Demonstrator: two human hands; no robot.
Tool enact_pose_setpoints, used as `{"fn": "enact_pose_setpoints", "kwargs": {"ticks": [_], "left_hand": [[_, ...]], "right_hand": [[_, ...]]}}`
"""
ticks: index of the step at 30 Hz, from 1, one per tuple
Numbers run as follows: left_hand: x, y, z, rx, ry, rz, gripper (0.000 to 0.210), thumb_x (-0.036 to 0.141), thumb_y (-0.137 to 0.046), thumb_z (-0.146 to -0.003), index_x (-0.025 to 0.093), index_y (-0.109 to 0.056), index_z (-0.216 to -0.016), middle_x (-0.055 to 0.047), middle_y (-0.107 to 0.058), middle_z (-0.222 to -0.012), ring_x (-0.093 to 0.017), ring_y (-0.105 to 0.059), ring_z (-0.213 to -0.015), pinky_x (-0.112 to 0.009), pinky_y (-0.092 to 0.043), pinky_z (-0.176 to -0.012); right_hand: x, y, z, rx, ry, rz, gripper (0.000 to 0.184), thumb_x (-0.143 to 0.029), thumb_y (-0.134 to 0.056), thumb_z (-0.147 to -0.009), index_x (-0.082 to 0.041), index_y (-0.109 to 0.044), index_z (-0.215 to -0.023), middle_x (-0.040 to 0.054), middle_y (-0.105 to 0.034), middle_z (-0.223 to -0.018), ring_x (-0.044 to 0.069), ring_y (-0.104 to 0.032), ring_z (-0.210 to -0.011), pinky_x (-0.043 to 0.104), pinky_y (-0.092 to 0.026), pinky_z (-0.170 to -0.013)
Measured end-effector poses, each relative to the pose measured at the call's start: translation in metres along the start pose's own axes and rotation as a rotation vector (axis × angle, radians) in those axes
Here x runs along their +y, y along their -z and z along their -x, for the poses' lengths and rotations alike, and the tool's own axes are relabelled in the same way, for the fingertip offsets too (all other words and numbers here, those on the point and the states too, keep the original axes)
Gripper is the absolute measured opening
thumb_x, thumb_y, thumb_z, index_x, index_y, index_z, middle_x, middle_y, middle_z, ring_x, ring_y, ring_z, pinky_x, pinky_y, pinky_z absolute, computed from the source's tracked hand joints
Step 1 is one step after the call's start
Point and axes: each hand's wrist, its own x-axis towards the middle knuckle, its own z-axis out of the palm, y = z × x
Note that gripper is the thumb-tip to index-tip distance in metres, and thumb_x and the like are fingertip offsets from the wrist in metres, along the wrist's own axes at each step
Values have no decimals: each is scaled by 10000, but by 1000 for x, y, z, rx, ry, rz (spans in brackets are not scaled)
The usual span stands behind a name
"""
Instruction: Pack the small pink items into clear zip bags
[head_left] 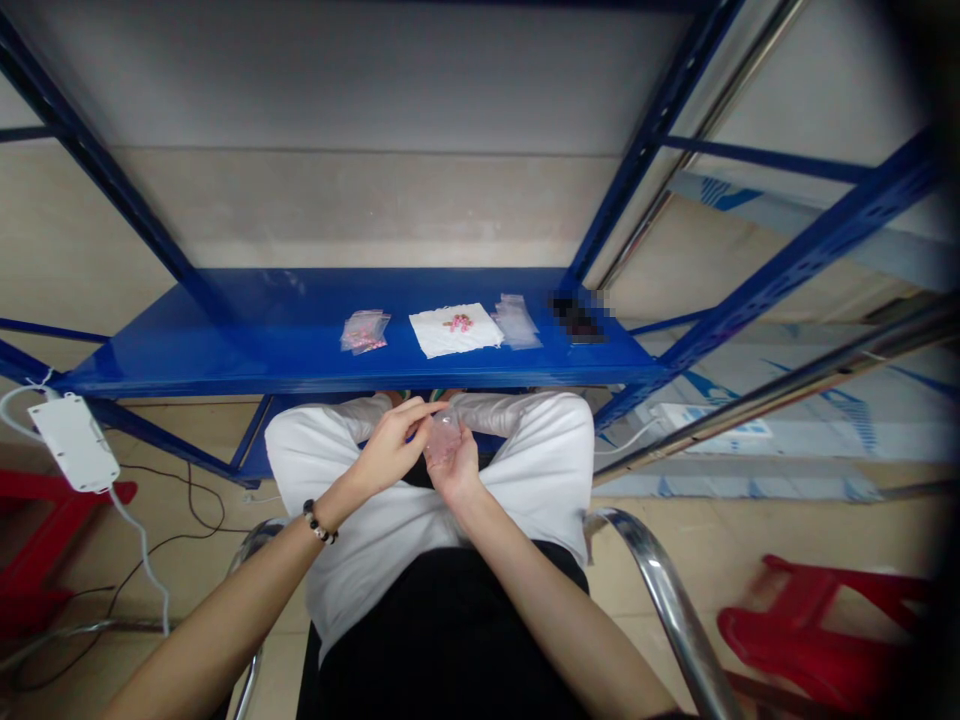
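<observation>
Above my lap, a small clear zip bag (445, 437) lies in my right hand (456, 468), its fingers curled round the lower side. My left hand (397, 440) comes in from the other side, index finger stretched along the bag's top edge and thumb against its side. Whether anything is inside this bag is hard to make out. On the blue shelf ahead, a white paper sheet (435, 340) carries a little heap of pink pieces (459, 322). Left of it are small bags of pink pieces (366, 331); flat clear bags (517, 322) lie at its right edge.
The blue metal shelf (225, 340) spans the front, with uprights at both sides. A dark, partly blurred object (585, 322) sits at its right end. A white power box (73, 442) hangs at left. Red stools (817, 620) and chrome chair arms (660, 600) flank me.
</observation>
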Motion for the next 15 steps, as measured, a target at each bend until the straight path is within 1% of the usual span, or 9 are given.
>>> {"fn": "enact_pose_setpoints", "kwargs": {"ticks": [3,6,9,10,12,13,15], "left_hand": [[0,-1,0,41,-9,6,371,206,-493,-925,218,-690,-1239,-34,-540,-821,-147,-454,-666,-247,-349,-643],[1,-1,1,80,-15,13,353,228,-498,-931,228,-698,-1222,-41,-556,-836,-156,-463,-692,-250,-355,-662],[2,-1,0,133,21,65,310,263,-540,-917,221,-728,-1161,-47,-585,-838,-163,-476,-708,-251,-372,-679],[2,-1,-1,151,37,89,300,274,-554,-911,217,-733,-1145,-50,-598,-845,-164,-486,-716,-251,-381,-686],[2,-1,-2,175,70,142,287,292,-577,-901,211,-741,-1122,-56,-626,-873,-165,-514,-742,-249,-400,-702],[1,-1,-3,182,90,175,282,303,-584,-898,208,-743,-1111,-56,-635,-876,-163,-523,-747,-248,-406,-704],[-3,-1,-5,192,138,257,284,326,-598,-893,199,-740,-1104,-47,-634,-839,-149,-520,-716,-241,-408,-675]], "right_hand": [[1,1,-1,-10,-12,1,349,-274,-322,-988,-191,-648,-897,63,-735,-810,160,-716,-755,264,-604,-666],[1,0,-1,-18,3,-15,329,-227,-315,-985,-199,-623,-872,43,-721,-787,133,-698,-691,227,-588,-614],[2,-1,-2,11,28,9,280,-194,-348,-968,-214,-586,-822,7,-679,-699,122,-658,-598,205,-552,-522],[2,1,-3,25,32,18,259,-187,-366,-960,-217,-570,-804,-6,-656,-661,117,-633,-556,193,-520,-470],[1,5,-6,35,29,29,223,-175,-401,-942,-217,-531,-766,-31,-598,-591,100,-564,-468,162,-417,-368],[1,8,-7,11,27,39,214,-171,-414,-933,-216,-506,-745,-44,-565,-561,88,-520,-428,148,-359,-333],[-1,14,-9,-88,30,82,222,-172,-431,-916,-214,-450,-699,-67,-489,-506,68,-420,-358,133,-266,-296]]}}
